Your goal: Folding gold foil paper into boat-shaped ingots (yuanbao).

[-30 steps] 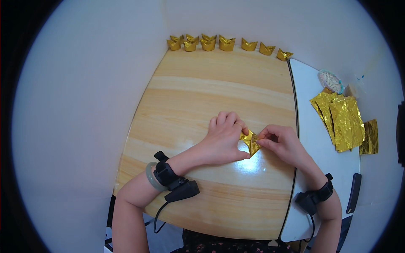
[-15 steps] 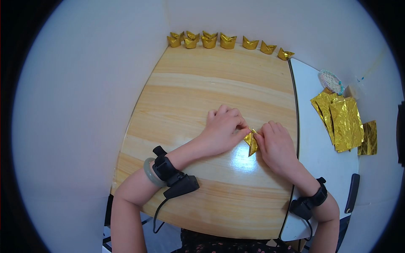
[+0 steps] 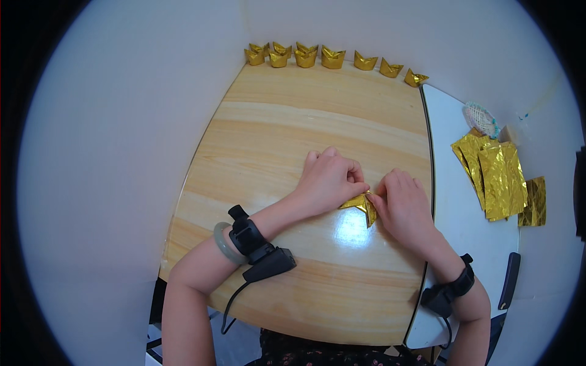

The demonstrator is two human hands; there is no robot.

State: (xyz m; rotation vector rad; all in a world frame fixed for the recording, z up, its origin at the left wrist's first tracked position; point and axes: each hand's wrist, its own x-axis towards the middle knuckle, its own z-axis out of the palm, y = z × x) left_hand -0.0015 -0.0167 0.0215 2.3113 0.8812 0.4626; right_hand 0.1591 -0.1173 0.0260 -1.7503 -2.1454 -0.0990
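Observation:
A small folded piece of gold foil paper (image 3: 370, 215) is pinched between my two hands, just above the wooden table. My left hand (image 3: 331, 181) grips its upper left side with thumb and index finger, the other fingers curled. On the right edge, my right hand (image 3: 405, 201) pinches it with the thumb near its top corner; the curled fingers hide part of that grip. One pointed flap of the foil hangs downward, and another stretches left beneath my left fingers.
Several folded gold foil boat shapes (image 3: 333, 57) line the far edge of the wooden table (image 3: 274, 146). On the white side table (image 3: 470, 244) at right lie a stack of gold foil sheets (image 3: 502, 180), a small woven basket (image 3: 481, 119) and a dark handle-shaped object (image 3: 509, 280).
The foil has spread wider, with a flap now showing under my left fingers. My left hand has tilted and shifted slightly; my right hand keeps its pinch nearly in place.

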